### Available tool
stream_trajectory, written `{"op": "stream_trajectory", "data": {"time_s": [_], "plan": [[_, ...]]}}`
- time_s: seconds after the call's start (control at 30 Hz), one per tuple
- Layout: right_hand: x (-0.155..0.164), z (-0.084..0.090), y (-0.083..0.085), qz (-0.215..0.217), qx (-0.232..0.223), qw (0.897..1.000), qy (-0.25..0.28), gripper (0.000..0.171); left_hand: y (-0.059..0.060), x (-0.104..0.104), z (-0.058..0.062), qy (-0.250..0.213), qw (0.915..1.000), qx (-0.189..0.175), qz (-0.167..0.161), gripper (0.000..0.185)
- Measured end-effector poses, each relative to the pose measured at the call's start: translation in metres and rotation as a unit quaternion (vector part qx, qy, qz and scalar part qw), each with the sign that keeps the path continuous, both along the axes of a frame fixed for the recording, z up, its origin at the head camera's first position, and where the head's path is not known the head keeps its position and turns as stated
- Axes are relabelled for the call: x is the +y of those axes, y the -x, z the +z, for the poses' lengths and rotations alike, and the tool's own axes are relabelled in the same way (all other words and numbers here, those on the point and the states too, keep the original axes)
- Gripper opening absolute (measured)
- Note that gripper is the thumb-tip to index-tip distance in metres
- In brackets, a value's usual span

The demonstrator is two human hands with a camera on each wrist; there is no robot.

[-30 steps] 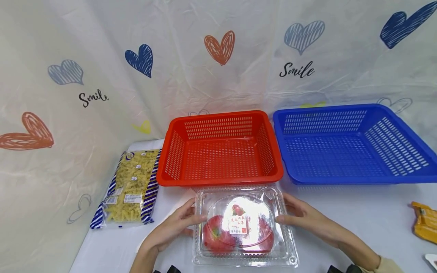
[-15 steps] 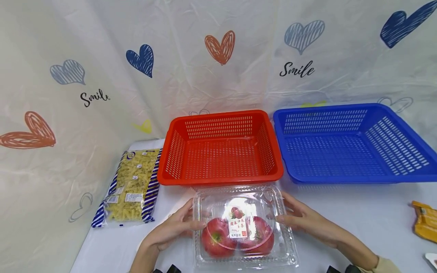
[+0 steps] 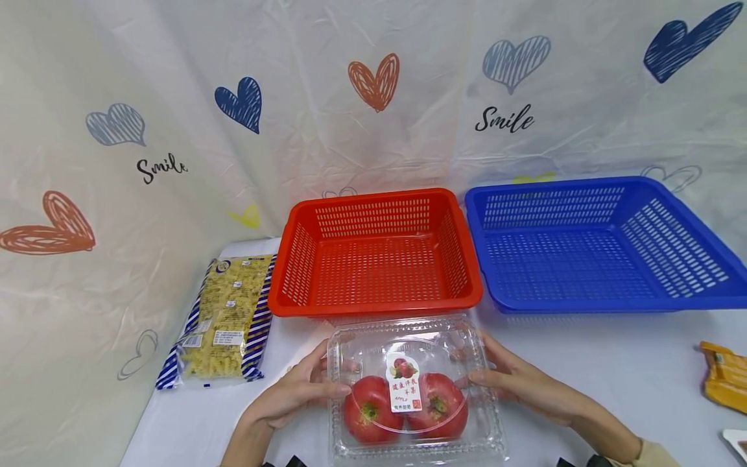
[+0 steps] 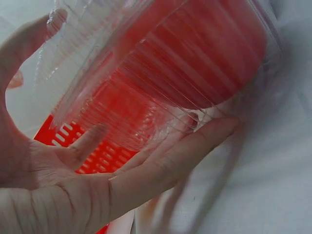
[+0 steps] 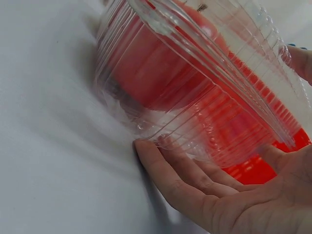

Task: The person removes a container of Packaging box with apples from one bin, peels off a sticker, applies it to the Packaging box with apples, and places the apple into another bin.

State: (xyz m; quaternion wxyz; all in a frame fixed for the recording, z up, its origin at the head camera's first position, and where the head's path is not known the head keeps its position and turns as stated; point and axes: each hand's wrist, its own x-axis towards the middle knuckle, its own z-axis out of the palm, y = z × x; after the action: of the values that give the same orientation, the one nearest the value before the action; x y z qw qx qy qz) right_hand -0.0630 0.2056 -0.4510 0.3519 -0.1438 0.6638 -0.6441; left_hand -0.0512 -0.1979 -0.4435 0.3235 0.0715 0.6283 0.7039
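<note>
White tabletop [image 3: 613, 370] before a heart-printed backdrop [image 3: 175, 97], bearing a red basket [image 3: 376, 305] and blue basket [image 3: 607, 305] side by side at the back, a pasta bag [image 3: 227, 318] to the left, an orange packet [image 3: 723, 376] at the right edge. At the near edge, just in front of the red basket, a clear clamshell box [image 3: 411, 389] (two tomatoes [image 3: 405, 408] inside, label on the lid) held between left hand [image 3: 297, 389] and right hand [image 3: 519, 379]. Each grip closed on a side of the box, thumb on the lid, fingers curled beneath.

Head high; wrists close, facing inward
</note>
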Motion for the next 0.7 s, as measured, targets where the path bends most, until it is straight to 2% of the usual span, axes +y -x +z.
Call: {"op": "stream_trajectory", "data": {"time_s": [0.23,0.37,0.5,0.7], "plan": [[-0.006,0.000,-0.004,-0.003,-0.017,1.000,0.018,0.084,-0.006,0.001,0.003,0.006,0.9997,-0.005,0.024,0.089],[-0.007,0.005,-0.009,0.011,-0.025,0.998,0.058,0.082,-0.009,0.000,0.009,0.015,0.9995,0.008,0.026,0.093],[-0.011,0.015,-0.014,0.018,-0.035,0.997,0.073,0.084,-0.014,-0.002,0.021,0.040,0.9984,0.031,0.026,0.096],[-0.008,0.035,-0.015,-0.004,-0.007,0.998,0.059,0.083,-0.016,0.002,0.045,0.050,0.9973,0.049,0.024,0.094]]}}
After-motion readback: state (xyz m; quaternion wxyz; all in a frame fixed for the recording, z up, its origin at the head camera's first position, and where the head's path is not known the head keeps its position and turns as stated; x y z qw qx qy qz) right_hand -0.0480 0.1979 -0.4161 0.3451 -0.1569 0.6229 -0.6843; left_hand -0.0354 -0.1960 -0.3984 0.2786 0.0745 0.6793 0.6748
